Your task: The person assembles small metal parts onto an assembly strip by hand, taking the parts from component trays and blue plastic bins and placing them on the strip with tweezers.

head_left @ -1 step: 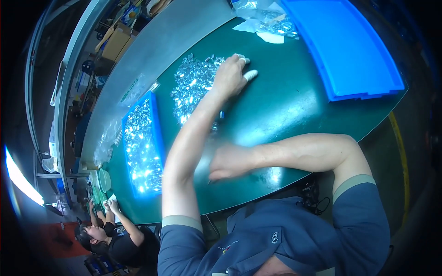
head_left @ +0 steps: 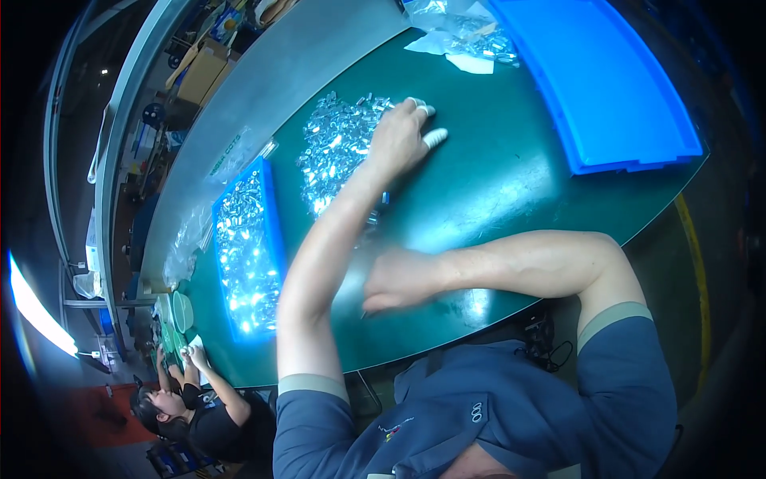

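Nearest, your right hand (head_left: 401, 279) shows curled and blurred over the green tabletop (head_left: 487, 164); I can't tell whether it grips anything. To its left, a blue tray (head_left: 272, 219) holds metal pieces (head_left: 239, 227). Beyond, your left hand (head_left: 397, 142), thumb spread from its fingers, meets the loose metal pile (head_left: 331, 152) at its right edge. Farther lie a second blue tray (head_left: 602, 84) and a plastic bag (head_left: 449, 17).

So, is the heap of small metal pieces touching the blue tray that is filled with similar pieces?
Apart. The head view shows a strip of green tabletop between the heap of metal pieces and the filled blue tray.
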The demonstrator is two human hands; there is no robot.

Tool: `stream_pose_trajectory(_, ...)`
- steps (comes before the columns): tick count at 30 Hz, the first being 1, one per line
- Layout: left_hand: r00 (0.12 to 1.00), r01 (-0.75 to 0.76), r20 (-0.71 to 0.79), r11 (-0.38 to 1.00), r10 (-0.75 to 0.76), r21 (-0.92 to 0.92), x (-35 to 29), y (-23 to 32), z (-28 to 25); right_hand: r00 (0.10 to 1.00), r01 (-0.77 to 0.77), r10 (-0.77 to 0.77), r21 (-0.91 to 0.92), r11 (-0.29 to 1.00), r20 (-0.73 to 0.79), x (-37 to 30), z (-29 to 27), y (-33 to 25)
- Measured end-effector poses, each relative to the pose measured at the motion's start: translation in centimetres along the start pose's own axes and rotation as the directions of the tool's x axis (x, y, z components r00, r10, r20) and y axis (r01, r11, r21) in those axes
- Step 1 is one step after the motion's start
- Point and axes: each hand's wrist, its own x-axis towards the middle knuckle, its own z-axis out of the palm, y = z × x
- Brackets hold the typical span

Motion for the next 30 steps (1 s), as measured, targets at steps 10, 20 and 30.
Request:
stream_pose_trajectory(10,0.974,-0.192,-0.104,0.975,0.203,0.113,-8.3,0.1,-1.4,0.999,0.034,-0.033,0.022,0.999,-0.025,0.3,0.8,0.4)
stream_pose_trajectory(20,0.991,-0.131,-0.006,0.978,0.134,0.164,-14.4,-1.1,-4.3,1.0,-0.002,0.003,-0.033,0.999,0.027,-0.1,0.8,0.4)
stream_pose_trajectory(30,0.989,-0.032,-0.139,0.989,0.052,0.145,-7.1,-1.7,-3.6,1.0,-0.001,0.001,-0.044,0.999,-0.012,-0.2,0.4,0.1)
